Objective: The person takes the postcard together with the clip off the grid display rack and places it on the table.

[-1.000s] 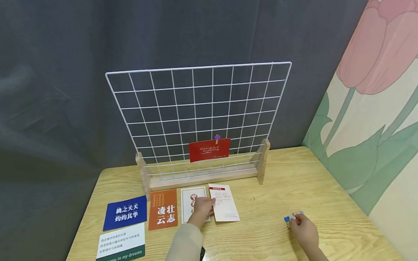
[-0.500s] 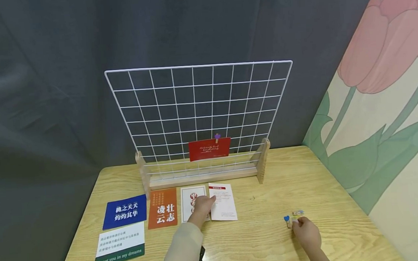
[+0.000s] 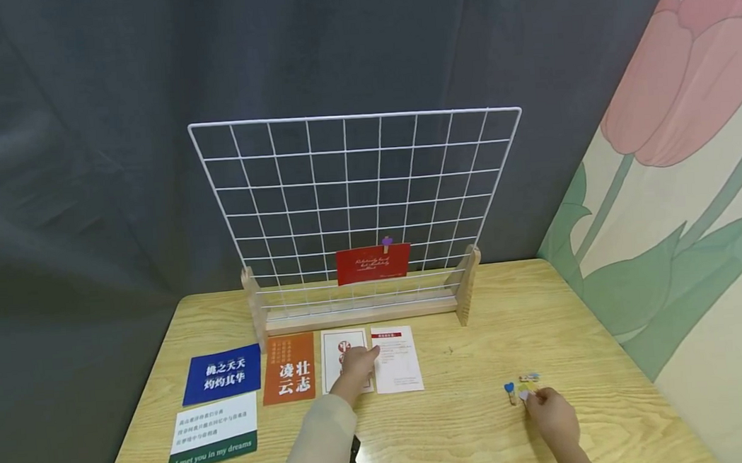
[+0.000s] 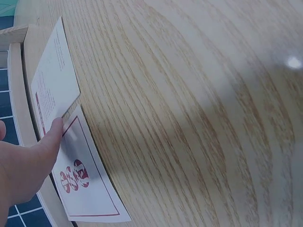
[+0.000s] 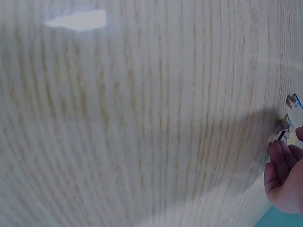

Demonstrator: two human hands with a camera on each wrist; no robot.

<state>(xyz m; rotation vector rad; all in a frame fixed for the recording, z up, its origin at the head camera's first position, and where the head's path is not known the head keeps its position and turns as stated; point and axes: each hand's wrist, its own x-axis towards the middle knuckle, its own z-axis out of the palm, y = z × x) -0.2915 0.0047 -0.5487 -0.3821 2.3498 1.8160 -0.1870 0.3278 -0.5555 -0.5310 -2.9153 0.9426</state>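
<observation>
My left hand (image 3: 356, 372) is over a white card with red round characters (image 3: 344, 338). Its outstretched thumb reaches the near corner area of a white card with a red heading (image 3: 400, 371), which lies flat; the left wrist view shows this thumb (image 4: 56, 130) at the card's edge. On the right, my right hand (image 3: 553, 416) pinches a small clothespin with a whitish heart (image 3: 524, 395) low over the table. Beside it lie a blue-heart clothespin (image 3: 509, 388), a yellow one (image 3: 528, 386) and more small clips (image 3: 529, 377). In the right wrist view the curled fingers (image 5: 282, 163) partly hide the held clothespin.
Behind the cards stands a white wire grid (image 3: 346, 180) on a wooden base (image 3: 363, 315). A purple-heart clothespin (image 3: 387, 242) holds a red card (image 3: 373, 265) on it. Blue (image 3: 220, 375), orange (image 3: 288, 370) and green-white (image 3: 212, 431) cards lie left. A painted wall (image 3: 694, 190) borders the right.
The red-headed white card has straightened beside its neighbour, and my left hand has drawn slightly back from it. My right hand has shifted slightly right and nearer, the whitish heart now showing at its fingertips.
</observation>
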